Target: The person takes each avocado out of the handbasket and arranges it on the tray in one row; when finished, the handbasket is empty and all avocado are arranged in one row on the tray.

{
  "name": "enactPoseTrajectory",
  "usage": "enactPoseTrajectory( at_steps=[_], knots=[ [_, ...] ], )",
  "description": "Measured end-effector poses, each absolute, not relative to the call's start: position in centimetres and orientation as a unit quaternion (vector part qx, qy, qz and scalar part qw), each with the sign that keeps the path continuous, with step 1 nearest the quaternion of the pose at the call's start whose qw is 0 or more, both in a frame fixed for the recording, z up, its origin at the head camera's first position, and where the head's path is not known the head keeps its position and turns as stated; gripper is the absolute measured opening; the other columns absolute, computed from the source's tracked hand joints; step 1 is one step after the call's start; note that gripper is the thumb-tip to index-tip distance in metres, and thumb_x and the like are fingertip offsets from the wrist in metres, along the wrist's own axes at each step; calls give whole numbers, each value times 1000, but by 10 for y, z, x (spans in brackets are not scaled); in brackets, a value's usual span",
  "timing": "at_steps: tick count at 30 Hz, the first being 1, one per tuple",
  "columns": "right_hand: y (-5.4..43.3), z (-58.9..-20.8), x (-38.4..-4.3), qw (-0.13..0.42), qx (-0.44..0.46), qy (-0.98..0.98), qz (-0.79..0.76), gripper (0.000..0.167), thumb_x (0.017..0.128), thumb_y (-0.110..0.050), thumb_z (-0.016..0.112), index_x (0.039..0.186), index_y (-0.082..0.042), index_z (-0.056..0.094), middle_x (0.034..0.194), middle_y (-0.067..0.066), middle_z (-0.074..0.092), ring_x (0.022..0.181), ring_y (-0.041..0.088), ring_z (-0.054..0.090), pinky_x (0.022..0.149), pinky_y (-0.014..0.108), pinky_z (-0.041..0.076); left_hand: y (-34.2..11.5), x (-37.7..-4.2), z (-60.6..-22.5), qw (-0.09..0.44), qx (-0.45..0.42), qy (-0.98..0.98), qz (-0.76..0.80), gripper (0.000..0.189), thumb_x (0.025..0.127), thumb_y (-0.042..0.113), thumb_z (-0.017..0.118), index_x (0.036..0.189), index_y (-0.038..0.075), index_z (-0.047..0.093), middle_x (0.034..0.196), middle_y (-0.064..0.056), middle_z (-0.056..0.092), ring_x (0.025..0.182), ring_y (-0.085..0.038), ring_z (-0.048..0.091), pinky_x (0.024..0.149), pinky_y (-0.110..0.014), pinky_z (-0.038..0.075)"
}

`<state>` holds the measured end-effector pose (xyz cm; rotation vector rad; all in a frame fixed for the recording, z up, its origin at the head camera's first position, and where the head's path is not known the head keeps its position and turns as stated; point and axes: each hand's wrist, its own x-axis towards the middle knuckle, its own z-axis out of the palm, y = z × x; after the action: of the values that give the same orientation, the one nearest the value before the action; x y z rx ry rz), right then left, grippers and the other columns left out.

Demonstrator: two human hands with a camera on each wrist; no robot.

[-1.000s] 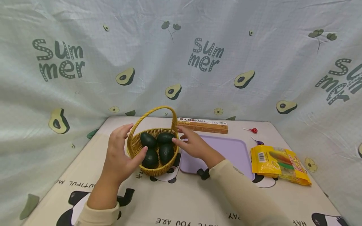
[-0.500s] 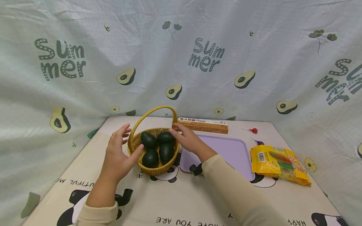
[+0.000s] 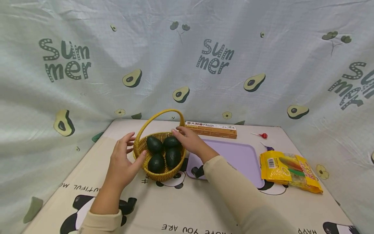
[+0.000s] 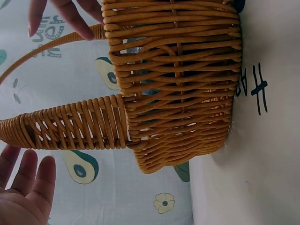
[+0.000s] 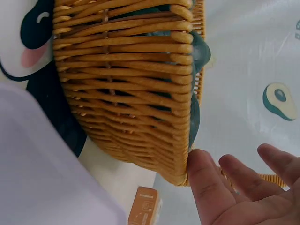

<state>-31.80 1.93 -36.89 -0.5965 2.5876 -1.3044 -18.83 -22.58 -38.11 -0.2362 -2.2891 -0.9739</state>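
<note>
A yellow wicker basket (image 3: 163, 175) with a tall arched handle stands upright on the table. Several dark green avocados (image 3: 156, 163) lie inside it. To its left, my left hand (image 3: 124, 162) is held with fingers spread and relaxed, the thumb in front of the rim. In the left wrist view, its fingers (image 4: 40, 187) are close beside the handle, holding nothing. Over the basket's right side, my right hand (image 3: 193, 143) has its fingers at the foot of the handle. The right wrist view shows its thumb right at the rim, with the other fingers loosely extended.
A lilac tray (image 3: 233, 152) lies to the basket's right. Behind it is a pasta box (image 3: 211, 130). A red lollipop (image 3: 264, 136), a purple lollipop (image 3: 269, 148) and a yellow candy bag (image 3: 287, 170) lie further right. A printed curtain (image 3: 157, 48) surrounds the table.
My right hand has shifted slightly left and back along the basket's rim, toward the handle's foot. My left hand has drawn slightly off the basket's front. The basket stays in place.
</note>
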Motion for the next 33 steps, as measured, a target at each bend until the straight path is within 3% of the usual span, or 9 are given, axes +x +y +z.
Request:
enactPoseTrajectory(
  at_steps=[10,19,27,33],
  knots=[
    [6,-364,-319,136,-179,872,-434,89,91,-82,43,156,-21,43,157,9,47,145,32,43,117,61,39,-229,-186,-386,321,-81,-874,-356,67,91,13,76,150,10,43,132,-14,56,118,-30,58,96,-53,58],
    [-9,-360,-321,114,-168,902,-381,90,94,-80,37,154,-13,46,156,12,49,144,33,46,118,57,39,-230,-185,-389,338,-94,-874,-336,59,91,6,75,144,8,49,123,-14,60,110,-27,62,91,-51,61],
    [-16,-358,-325,174,-145,887,-402,88,97,-77,38,155,-11,43,154,14,49,130,33,59,109,50,51,-230,-184,-391,341,-90,-874,-336,59,91,5,75,143,8,49,121,-13,60,109,-25,63,89,-49,62],
    [-21,-353,-324,200,-127,880,-411,91,96,-77,39,158,-11,37,159,13,43,137,34,54,111,50,50,-231,-183,-392,342,-93,-873,-335,59,91,4,76,144,8,49,120,-13,61,109,-25,64,89,-47,62]
  ],
)
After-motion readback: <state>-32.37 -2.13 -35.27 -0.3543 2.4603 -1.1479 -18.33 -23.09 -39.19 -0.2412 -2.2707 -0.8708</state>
